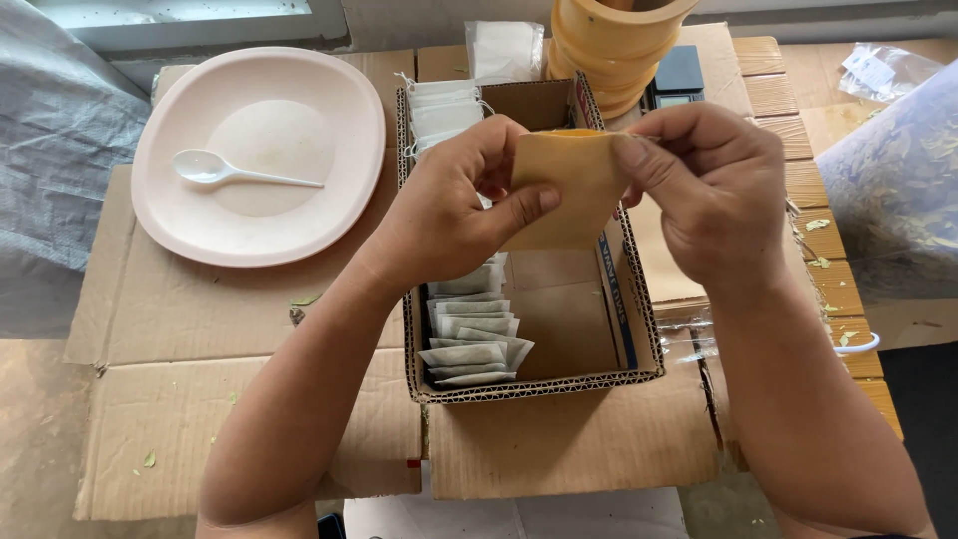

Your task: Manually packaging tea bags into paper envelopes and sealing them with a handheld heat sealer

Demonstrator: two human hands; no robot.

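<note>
Both my hands hold a small tan paper pouch [571, 185] above an open cardboard box [639, 339]. My left hand [449, 205] pinches the pouch's left edge between thumb and fingers. My right hand [714, 185] grips its top right corner. Inside the box, a row of several white filled tea bags [469, 334] stands along the left wall, with more white bags [439, 110] at the far end. The right half of the box floor is bare.
A pale pink plate [329, 110] with a white plastic spoon [215, 170] lies at the far left on flattened cardboard [180, 329]. A stack of yellow rings [614, 45] stands behind the box. A clear bag of dried leaves [898, 190] is at the right.
</note>
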